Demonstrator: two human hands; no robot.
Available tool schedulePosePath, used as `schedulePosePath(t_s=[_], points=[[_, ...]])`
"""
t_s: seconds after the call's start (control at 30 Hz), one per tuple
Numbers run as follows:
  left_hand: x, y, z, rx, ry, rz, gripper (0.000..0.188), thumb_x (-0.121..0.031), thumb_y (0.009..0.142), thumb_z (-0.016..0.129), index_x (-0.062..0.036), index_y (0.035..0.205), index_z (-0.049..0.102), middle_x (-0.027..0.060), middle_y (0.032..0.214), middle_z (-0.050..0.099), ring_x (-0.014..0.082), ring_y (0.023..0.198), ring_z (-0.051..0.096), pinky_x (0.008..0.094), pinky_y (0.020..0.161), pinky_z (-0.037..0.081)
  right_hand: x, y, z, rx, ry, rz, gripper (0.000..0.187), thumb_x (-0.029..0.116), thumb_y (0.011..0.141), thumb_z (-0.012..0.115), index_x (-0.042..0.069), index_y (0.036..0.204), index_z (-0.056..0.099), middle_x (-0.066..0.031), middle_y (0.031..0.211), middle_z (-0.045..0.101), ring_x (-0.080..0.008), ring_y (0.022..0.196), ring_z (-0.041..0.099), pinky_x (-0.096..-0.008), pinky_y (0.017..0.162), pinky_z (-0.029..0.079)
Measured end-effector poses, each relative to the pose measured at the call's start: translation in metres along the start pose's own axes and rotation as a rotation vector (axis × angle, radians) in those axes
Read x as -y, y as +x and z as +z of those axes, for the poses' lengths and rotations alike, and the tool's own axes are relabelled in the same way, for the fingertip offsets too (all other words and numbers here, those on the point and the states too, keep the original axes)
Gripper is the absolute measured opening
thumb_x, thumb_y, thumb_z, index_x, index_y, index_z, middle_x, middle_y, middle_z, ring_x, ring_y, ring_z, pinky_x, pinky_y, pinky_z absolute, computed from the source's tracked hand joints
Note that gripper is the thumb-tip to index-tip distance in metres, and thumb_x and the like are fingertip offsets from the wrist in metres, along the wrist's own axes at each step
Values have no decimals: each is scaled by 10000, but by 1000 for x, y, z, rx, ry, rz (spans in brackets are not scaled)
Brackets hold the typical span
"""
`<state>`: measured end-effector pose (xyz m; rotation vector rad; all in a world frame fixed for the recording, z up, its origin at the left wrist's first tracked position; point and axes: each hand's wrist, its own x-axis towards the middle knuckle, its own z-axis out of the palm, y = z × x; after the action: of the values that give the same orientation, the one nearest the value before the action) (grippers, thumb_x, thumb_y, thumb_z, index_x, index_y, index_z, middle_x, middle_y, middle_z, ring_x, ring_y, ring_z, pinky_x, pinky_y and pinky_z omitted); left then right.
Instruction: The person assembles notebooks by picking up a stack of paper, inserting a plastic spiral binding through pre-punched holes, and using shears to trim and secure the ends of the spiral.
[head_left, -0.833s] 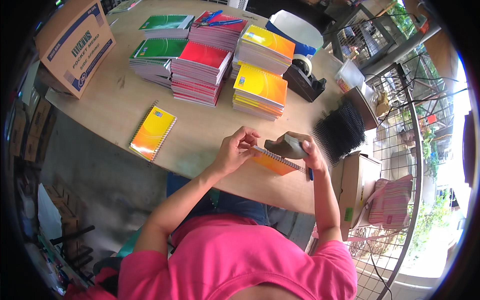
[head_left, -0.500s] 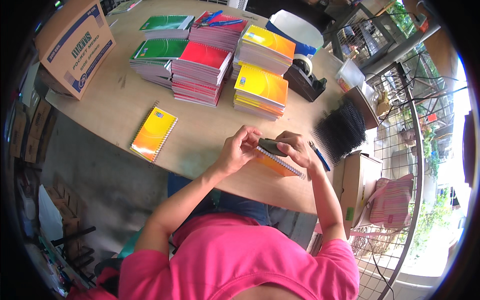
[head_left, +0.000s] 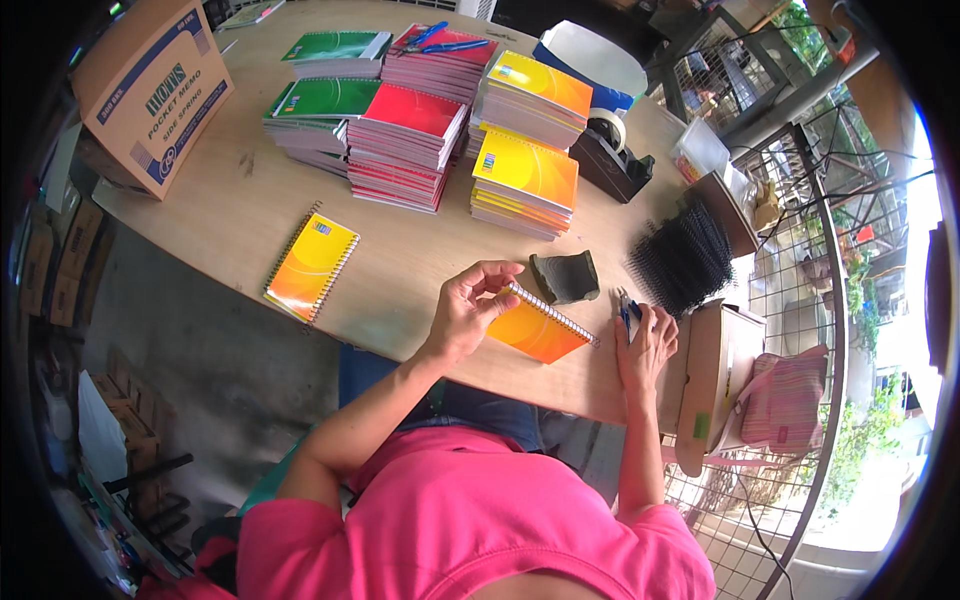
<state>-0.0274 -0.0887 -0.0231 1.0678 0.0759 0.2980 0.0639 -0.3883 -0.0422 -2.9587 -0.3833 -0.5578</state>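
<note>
My left hand point(head_left: 464, 312) pinches the upper left corner of a small yellow-orange spiral notebook point(head_left: 541, 330), which stands tilted on the table with its coil edge up. At the right, my right hand point(head_left: 648, 350) has its thumb and fingers around the handles of blue-handled pliers point(head_left: 627, 305) lying on the table. Just beyond the notebook rests a dark, curved, block-like piece point(head_left: 565, 277), touched by neither hand. Another yellow-orange spiral notebook point(head_left: 313, 266) lies flat to the left, its coil wire sticking out past both ends.
Stacks of green point(head_left: 325, 98), red point(head_left: 405, 150) and yellow point(head_left: 525, 180) notebooks stand at the back, with blue-handled tools point(head_left: 450, 46) on top. A tape dispenser point(head_left: 612, 165), a heap of black coils point(head_left: 683, 258) and cardboard boxes point(head_left: 150, 95) are around the table.
My right hand has let go of the dark block-like piece, now on the table, and moved right to the pliers. My left hand still holds the notebook, whose orange cover shows more.
</note>
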Motion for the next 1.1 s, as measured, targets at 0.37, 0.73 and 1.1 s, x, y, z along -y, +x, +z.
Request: schedulePosePath(t_s=[0.37,0.73,1.1], points=[[-4,-15,9,35,110,-14,530,-37,833,818,-62,1281,537,46,961,695,65,850,638,219,722,541,78,40,-88,505,958,-202,664,378,739,892,2,1210,613,-104,1097,612,-207,967,629,-361,848,534],[-24,-19,0,50,281,-7,533,-43,885,766,-38,1324,464,125,1014,731,129,897,700,263,767,571,134,47,-100,263,901,-450,470,88,755,849,24,1155,609,-135,998,687,-292,884,712,-349,745,598],[-40,-20,-5,33,392,-77,587,-103,868,806,-36,1322,441,114,863,729,144,825,713,262,746,554,134,94,-141,-196,27,-1219,394,220,769,690,172,1159,668,31,1044,603,-137,1027,571,-513,1019,373]])
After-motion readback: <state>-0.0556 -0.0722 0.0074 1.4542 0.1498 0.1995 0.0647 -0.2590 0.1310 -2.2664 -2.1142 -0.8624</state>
